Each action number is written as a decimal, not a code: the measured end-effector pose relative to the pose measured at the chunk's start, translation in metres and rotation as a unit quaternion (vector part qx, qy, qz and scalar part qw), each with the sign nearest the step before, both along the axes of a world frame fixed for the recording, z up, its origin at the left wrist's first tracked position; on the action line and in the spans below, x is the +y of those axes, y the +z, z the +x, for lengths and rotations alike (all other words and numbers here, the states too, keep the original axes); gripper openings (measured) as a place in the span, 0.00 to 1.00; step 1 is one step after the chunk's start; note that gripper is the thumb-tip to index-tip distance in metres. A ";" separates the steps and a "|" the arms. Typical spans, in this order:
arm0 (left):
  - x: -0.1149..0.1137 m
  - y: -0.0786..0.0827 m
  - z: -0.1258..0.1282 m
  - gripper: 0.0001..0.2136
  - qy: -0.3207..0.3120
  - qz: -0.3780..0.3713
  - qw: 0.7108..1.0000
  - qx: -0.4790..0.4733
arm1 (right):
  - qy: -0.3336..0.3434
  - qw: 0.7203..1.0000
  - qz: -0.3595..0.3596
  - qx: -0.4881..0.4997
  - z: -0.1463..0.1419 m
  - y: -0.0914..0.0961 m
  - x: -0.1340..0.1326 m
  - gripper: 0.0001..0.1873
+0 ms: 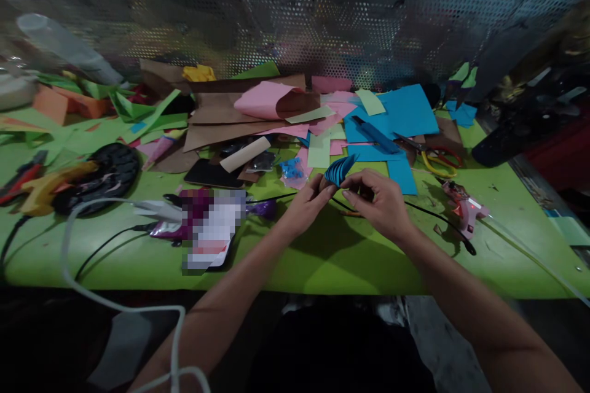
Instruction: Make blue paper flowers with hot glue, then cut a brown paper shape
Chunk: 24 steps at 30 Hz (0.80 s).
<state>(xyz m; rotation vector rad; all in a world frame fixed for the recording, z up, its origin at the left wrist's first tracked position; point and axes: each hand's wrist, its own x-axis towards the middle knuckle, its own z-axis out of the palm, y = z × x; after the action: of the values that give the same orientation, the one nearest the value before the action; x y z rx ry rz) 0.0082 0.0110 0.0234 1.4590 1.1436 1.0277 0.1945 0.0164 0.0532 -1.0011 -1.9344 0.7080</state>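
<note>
Nearest, at the lower left of the frame, a thick white cable (138, 308) loops past the front edge of a bright green worktable (345, 270); both bare forearms reach in from the bottom corners. At the centre, the left hand (314, 199) has thumb and forefinger closed together on the base of a small blue piece of thin, paper-like sheet with stacked curved strips (340, 171). This piece stands tilted above the table, tip towards the upper right. The right hand (380, 199) sits just beside its right side, fingers curled, thumb and forefinger nearly meeting; cannot tell whether they grip an edge. Step in hand, as judged: shaping or aligning the strips. The next move seems to call for a steady left pinch at the base and light right fingertips, since the strips look easily splayed. A thin black cord (433, 212) passes behind the hands. Right of centre lies a pink glue gun (470, 216); at the left, a yellow-handled tool (50, 187) rests against a round black dish (124, 175). Farther back: scissors with red and yellow handles (440, 163), flat bright blue sheets (410, 110), a curled pink sheet (267, 100), then a grey perforated metal screen (276, 27) across the top.
</note>
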 end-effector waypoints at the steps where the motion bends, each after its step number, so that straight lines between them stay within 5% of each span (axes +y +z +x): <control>1: 0.000 0.000 0.000 0.14 0.002 0.000 1.000 0.008 | 0.000 1.000 0.000 -0.002 0.000 0.000 0.000 0.04; 10: 0.004 -0.010 -0.002 0.15 0.021 0.030 0.999 0.040 | -0.039 0.997 0.060 0.019 0.003 0.004 -0.006 0.10; 24: -0.001 -0.003 0.000 0.15 0.054 0.068 0.973 0.213 | 0.021 0.998 -0.050 0.039 -0.004 0.001 -0.004 0.15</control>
<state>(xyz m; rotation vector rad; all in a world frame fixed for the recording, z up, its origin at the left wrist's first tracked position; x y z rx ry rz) 0.0079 0.0100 0.0205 1.8000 1.4927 0.9014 0.1909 0.0122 0.0541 -0.9809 -1.8733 0.8619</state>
